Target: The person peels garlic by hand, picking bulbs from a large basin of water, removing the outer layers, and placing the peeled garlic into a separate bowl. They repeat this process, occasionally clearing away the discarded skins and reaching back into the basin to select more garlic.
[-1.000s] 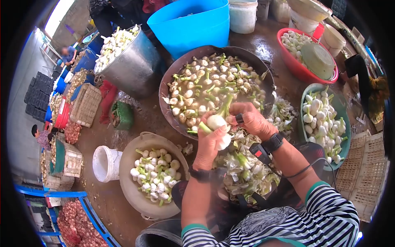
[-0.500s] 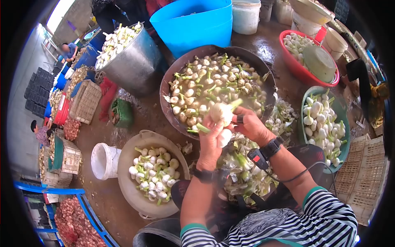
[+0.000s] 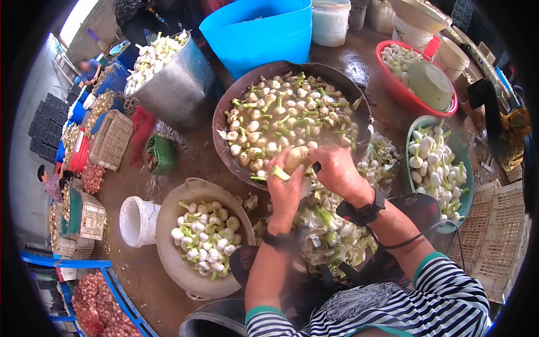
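Note:
My left hand [image 3: 285,194] is closed around a pale brownish garlic bulb [image 3: 296,159] above the near rim of a wide brown basin [image 3: 221,126]. A cut green stem [image 3: 281,173] pokes out of the same hand, and a whiter bulb [image 3: 306,187] shows partly beneath it. My right hand [image 3: 341,175], with a dark band on one finger, has its fingers pinched together against the brownish bulb's right side. Murky water with many unpeeled bulbs [image 3: 283,121] fills the basin. Stripped husks and leaves [image 3: 331,230] lie heaped below my hands.
White bulbs fill a beige tub [image 3: 168,253] at left and a green basin [image 3: 466,151] at right. A white bucket [image 3: 132,222] stands beside the tub. Behind are a metal pot [image 3: 182,84], a blue tub [image 3: 258,42] and a red basin [image 3: 412,104]. Plastic crates [image 3: 483,236] stand at right.
My right hand has moved in over the bulb, and its fingers now press together at its side. The bulb has turned and sits lower; its upward green stem no longer shows. The view shifted slightly.

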Motion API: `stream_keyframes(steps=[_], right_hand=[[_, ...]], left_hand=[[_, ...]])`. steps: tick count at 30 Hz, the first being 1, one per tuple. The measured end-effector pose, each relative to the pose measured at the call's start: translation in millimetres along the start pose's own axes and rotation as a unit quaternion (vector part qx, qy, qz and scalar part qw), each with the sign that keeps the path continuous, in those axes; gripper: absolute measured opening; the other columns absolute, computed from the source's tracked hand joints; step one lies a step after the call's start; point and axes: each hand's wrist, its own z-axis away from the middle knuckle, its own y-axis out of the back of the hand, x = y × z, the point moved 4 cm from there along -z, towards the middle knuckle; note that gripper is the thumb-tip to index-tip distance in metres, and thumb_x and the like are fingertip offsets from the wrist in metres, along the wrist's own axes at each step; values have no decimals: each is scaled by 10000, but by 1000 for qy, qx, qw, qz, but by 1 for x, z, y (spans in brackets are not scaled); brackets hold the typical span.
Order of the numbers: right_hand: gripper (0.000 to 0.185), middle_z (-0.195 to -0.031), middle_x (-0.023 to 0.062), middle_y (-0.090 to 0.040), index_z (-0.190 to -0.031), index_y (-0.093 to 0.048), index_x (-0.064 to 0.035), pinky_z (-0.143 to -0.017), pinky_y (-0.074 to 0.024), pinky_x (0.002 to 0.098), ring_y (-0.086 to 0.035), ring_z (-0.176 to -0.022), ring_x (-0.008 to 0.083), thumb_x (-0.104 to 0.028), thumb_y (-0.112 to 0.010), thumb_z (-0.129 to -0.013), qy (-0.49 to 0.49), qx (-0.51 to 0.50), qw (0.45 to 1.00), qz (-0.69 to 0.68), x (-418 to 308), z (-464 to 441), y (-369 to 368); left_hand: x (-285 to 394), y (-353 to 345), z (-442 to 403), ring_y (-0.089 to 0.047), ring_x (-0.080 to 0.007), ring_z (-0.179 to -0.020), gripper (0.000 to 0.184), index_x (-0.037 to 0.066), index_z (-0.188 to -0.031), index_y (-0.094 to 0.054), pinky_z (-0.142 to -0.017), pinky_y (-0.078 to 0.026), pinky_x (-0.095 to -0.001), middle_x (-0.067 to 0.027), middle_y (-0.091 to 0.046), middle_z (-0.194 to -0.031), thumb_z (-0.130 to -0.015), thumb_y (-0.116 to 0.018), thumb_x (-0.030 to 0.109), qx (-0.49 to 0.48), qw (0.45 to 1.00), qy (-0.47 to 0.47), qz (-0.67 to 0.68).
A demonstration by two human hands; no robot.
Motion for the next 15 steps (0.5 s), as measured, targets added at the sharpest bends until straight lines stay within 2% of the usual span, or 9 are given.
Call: stream_keyframes(steps=[2,5,8,10,12,13,14,15], right_hand=[[115,-722,163,-602,-743,-583,-22,-615,-479,429,-595,-671,359,-48,-595,-632,-13,-8,1000,13,1,1,-5],[95,-711,161,-600,-720,-571,-33,-610,-478,432,-593,-660,361,-64,-597,-634,-18,22,1000,-9,5,0,-8],[83,-706,161,-599,-728,-575,-40,-610,-476,430,-594,-668,360,-45,-581,-645,-26,31,999,-17,10,1,-10],[79,-707,161,-601,-732,-574,-44,-609,-474,428,-594,-674,361,-37,-570,-654,-37,40,997,-49,22,0,-8],[85,-716,164,-605,-745,-577,-43,-616,-474,424,-598,-698,360,-29,-557,-664,-90,44,994,-40,44,4,-7],[78,-730,168,-616,-752,-581,-44,-631,-482,428,-599,-713,370,-45,-554,-679,-126,38,991,-33,60,9,-12],[110,-747,175,-617,-781,-593,-41,-639,-480,428,-595,-718,376,-48,-544,-684,-142,-19,990,10,79,18,-26],[142,-764,182,-618,-811,-605,-39,-646,-477,428,-592,-723,381,-50,-535,-689,-160,-75,983,53,97,29,-42]], left_hand=[[2,1,-1,-521,-220,-981,422,-9,-1156,-539,-860,-430,-334,-115,-519,-1068,-755,-664,31,-3,999,-13,-30],[-6,3,-6,-548,-209,-941,409,-13,-1151,-534,-837,-444,-323,-107,-545,-1071,-762,-655,23,-14,999,34,6],[-5,-1,-4,-581,-187,-888,425,-11,-1173,-521,-759,-482,-289,-99,-572,-1057,-768,-646,14,-30,977,150,147],[-5,-1,-5,-597,-184,-865,435,-8,-1196,-507,-694,-503,-279,-101,-583,-1060,-779,-631,12,-50,953,185,236],[2,2,-4,-606,-186,-859,444,-5,-1217,-494,-643,-519,-278,-107,-587,-1069,-790,-617,13,-79,920,200,327],[12,3,-3,-608,-190,-865,448,-4,-1226,-488,-623,-525,-282,-111,-585,-1075,-795,-610,16,-100,900,199,375],[18,3,-1,-610,-194,-870,452,-3,-1235,-482,-604,-531,-287,-116,-584,-1082,-800,-603,19,-121,876,199,422],[18,3,-1,-617,-220,-865,449,17,-1262,-460,-590,-538,-314,-128,-585,-1086,-828,-572,48,-138,879,184,418]])
